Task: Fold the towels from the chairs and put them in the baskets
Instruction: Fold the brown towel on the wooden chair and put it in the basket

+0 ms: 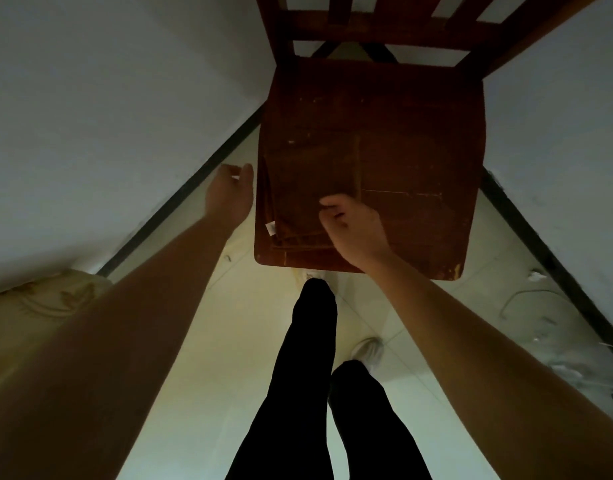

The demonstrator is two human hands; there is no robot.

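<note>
A brown towel [312,188], folded into a small rectangle with a white tag at its near left corner, lies on the front left part of a dark wooden chair seat [419,140]. My right hand [350,226] is over the towel's near right corner with its fingers curled; whether it pinches the cloth I cannot tell. My left hand [230,192] hovers just left of the seat's edge, beside the towel, fingers relaxed and holding nothing. No basket is in view.
The chair stands in a corner between two white walls [107,116]. My legs in black trousers [308,393] stand on the pale tiled floor before the seat. White cables [537,299] lie on the floor at the right. A patterned cloth edge [38,299] shows at the left.
</note>
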